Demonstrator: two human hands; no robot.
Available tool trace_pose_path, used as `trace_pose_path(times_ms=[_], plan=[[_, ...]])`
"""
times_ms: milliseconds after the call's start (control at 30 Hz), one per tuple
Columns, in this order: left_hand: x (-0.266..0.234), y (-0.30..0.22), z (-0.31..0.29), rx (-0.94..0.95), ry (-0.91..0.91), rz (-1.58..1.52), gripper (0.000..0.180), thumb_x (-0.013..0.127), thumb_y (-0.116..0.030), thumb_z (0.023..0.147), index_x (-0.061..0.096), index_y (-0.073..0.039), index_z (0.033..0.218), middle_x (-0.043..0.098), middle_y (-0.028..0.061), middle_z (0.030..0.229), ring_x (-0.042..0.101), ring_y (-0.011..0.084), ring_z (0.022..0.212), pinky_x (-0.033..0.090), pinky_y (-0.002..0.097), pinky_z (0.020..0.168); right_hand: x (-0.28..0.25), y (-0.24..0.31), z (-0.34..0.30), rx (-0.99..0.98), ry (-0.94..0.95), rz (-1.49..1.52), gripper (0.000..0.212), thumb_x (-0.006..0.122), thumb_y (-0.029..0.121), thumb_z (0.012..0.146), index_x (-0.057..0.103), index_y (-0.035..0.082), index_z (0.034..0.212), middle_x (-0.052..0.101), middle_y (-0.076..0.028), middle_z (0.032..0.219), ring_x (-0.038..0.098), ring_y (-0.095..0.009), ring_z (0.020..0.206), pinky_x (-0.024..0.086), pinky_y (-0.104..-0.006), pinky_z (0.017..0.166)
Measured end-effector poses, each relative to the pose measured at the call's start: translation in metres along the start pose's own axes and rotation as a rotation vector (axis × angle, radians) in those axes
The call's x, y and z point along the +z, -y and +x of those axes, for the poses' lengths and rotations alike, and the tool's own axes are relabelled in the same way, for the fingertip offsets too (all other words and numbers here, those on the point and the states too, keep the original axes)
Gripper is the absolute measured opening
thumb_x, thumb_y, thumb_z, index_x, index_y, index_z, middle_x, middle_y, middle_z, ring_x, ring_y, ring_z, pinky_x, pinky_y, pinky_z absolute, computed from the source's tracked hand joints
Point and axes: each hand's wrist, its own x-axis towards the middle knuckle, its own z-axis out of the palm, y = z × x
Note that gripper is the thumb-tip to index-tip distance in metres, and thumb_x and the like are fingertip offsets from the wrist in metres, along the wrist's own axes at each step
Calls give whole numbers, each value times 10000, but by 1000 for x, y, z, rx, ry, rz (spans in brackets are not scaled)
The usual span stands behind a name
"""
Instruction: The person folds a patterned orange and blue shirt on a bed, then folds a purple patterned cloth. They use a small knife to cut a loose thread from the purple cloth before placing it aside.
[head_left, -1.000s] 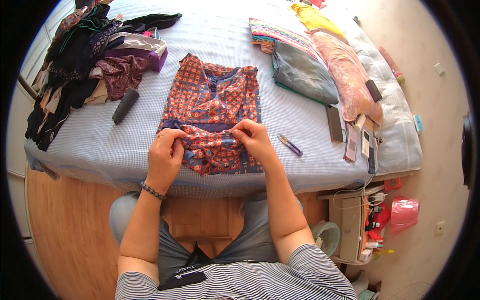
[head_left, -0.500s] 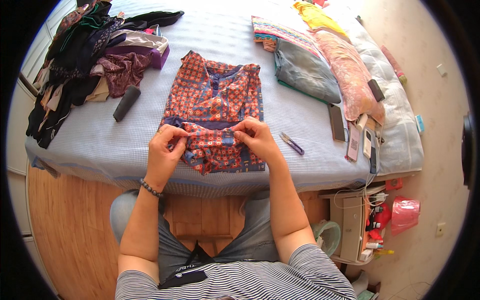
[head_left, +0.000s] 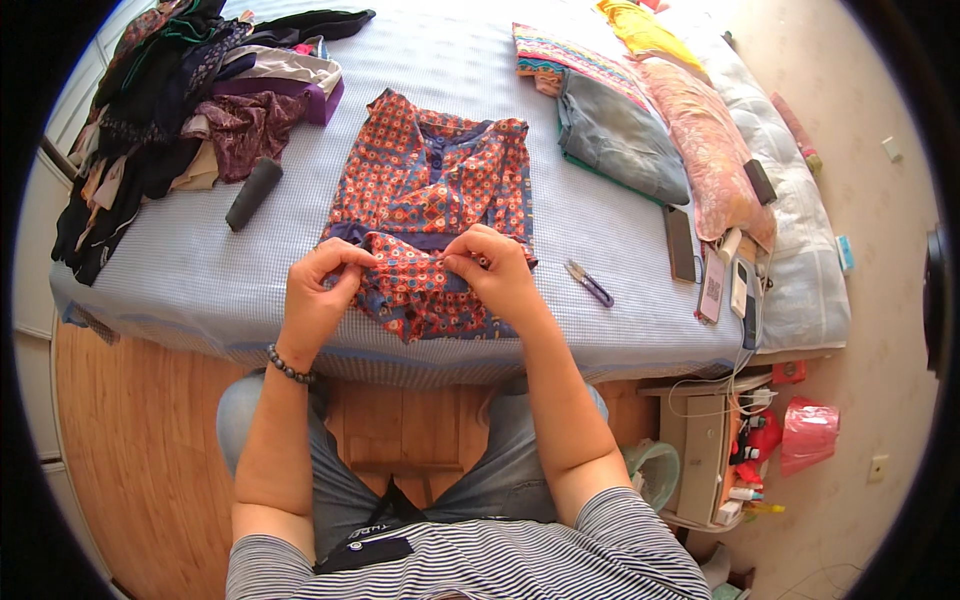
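A red and navy patterned shirt lies on the bed in front of me, its buttoned neckline toward the far side. The lower part is gathered into loose folds near the bed's front edge. My left hand pinches the fabric at the left of these folds; a dark bead bracelet circles that wrist. On the right of the folds, my right hand pinches the same cloth between thumb and fingers. To the right lies a small pair of thread snips with dark handles.
At the far left is a heap of dark clothes, with a dark grey roll beside it. Folded jeans, a pink pillow and phones lie on the right. A pink lampshade stands beyond a small cabinet.
My right hand has shifted a little left, bringing the pinched fabric closer to my left hand. The shirt's right edge near the folds is slightly lifted.
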Motion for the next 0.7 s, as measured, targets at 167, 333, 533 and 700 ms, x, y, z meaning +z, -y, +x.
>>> trace_pose_path(times_ms=[167,333,533,700], plan=[[-2,-7,3,-66,30,-19,41,587,15,846,628,17,844,624,36,836,574,82,753,461,216,685,-5,6,-3,33,93,39,60,695,28,787,684,19,845,611,-37,769,567,-122,732,441,-269,665],[14,-31,14,57,-36,195,49,645,-32,840,631,15,843,651,66,861,596,130,758,469,250,695,-3,16,-3,-6,91,89,62,688,16,783,682,8,844,611,-47,768,571,-130,732,444,-268,655],[30,-27,13,55,79,351,140,690,-123,829,641,8,829,651,93,841,612,197,769,474,303,703,-2,20,-5,-21,91,50,65,691,21,774,684,9,837,616,-47,764,570,-130,728,437,-265,669],[29,-19,13,-35,152,101,149,689,-119,839,644,20,807,622,49,775,560,135,723,449,275,657,-3,19,-6,3,110,58,55,686,21,778,678,6,831,615,-46,762,570,-130,727,437,-264,672]])
